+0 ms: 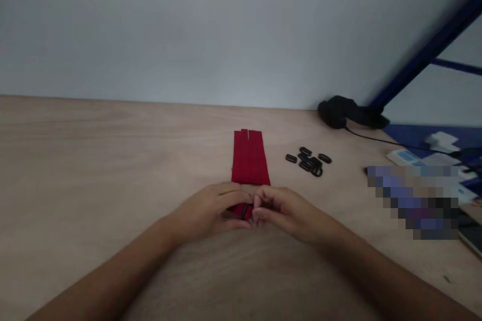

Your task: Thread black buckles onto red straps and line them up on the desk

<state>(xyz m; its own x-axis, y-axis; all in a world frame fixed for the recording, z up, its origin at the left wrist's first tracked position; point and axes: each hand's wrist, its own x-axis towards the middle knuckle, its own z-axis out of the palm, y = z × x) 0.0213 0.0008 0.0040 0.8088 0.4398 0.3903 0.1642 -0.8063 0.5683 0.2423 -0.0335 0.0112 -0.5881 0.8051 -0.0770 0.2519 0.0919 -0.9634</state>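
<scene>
Between my two hands is a red fabric strap [236,209] with a black slide buckle [244,211] on it. My left hand [211,210] is closed around the strap, its fingers over the top and its thumb below. My right hand [282,208] pinches at the strap's right end, close to the buckle; its fingertips hide what lies between them. Just beyond my hands, several red straps [250,158] lie flat, side by side. To their right is a loose group of black slide buckles [307,161].
A black object with a cable [348,112] lies by the wall at the back right. Papers [404,157] and a blurred-out device [414,203] are on the right side of the wooden table [113,160]. A pale wall [188,35] rises behind the table.
</scene>
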